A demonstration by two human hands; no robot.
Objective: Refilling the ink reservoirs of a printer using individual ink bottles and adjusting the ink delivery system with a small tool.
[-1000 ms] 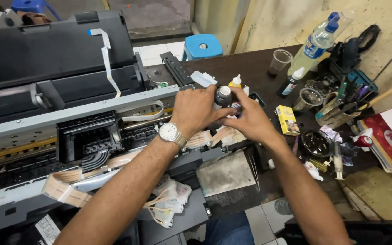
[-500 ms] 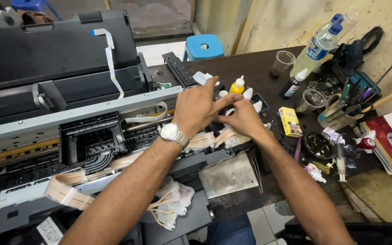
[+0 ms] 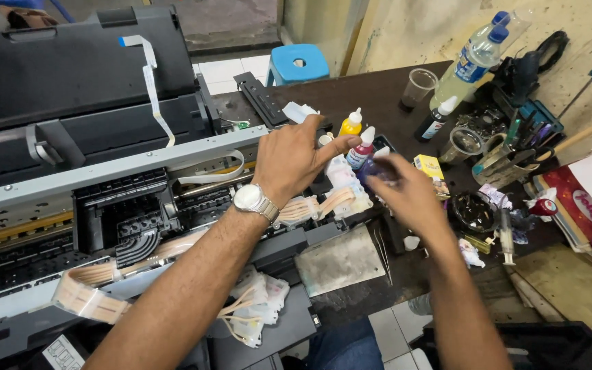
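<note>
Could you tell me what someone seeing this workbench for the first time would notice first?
Most striking is the opened printer filling the left half, its ribbon cables and ink tubes spilling out. At centre, the left hand and the blurred right hand work around small ink bottles, one yellow-bodied and one pink-bodied. To the right, the dark table is cluttered with tools, a clear water bottle and a syringe.

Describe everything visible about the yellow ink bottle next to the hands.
The yellow bottle is small, looks plastic, with a white pointed nozzle cap that is closed. It stands upright on the dark table, behind a magenta bottle of the same shape. The left hand spreads just in front, its fingertip close to the bottle; whether they touch cannot be told.
</note>
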